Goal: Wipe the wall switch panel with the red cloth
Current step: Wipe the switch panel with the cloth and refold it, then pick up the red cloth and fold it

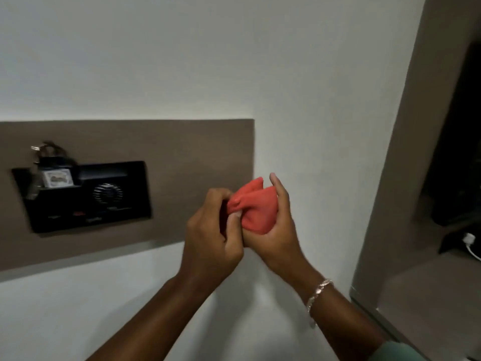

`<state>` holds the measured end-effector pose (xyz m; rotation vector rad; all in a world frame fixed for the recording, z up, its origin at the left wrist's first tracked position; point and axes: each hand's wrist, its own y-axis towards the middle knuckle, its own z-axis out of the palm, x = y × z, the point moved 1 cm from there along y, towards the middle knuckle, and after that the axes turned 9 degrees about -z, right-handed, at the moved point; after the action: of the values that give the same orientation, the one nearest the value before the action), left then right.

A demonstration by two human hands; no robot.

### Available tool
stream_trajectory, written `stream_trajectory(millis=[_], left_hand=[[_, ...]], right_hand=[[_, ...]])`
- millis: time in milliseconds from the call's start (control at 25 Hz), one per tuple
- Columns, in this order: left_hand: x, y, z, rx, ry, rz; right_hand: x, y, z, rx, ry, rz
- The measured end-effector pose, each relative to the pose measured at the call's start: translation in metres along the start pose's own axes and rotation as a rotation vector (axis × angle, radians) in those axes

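Note:
A bunched red cloth point(256, 208) is held in front of the white wall by both hands. My right hand point(279, 230) cups it from below and behind, with the fingers curled round it. My left hand point(212, 230) pinches its left edge. The black switch panel point(86, 196) sits to the left, set into a brown wall board point(182, 162). It has a round dial and a key card with keys in its upper left slot. Both hands are to the right of the panel and apart from it.
A brown door frame or wall edge point(406, 152) runs down the right side. Beyond it lies a dark recess with a white charger and cable point(469, 241) on a shelf. My right wrist wears a bracelet point(318, 293).

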<state>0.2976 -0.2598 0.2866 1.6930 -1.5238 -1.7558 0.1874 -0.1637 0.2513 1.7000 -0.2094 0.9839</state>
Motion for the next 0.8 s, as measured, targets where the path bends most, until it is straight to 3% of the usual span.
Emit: stream_trajectory(millis=[160,360,600,800], left_hand=[[0.001,-0.032,0.106,0.069,-0.279,-0.351],[0.012,-0.099,0.256,0.2,-0.429,-0.849],[0.032,-0.195,0.41,0.553,-0.595,-1.37],[0.057,-0.235,0.468,0.635,-0.879,-1.596]], right_hand=[[-0.041,-0.031,-0.107,-0.051,0.15,0.351],[-0.103,-0.093,-0.234,-0.346,0.265,0.595],[-0.186,-0.164,-0.356,-0.59,-0.055,0.682],[-0.25,-0.187,-0.405,-0.435,-0.485,0.703]])
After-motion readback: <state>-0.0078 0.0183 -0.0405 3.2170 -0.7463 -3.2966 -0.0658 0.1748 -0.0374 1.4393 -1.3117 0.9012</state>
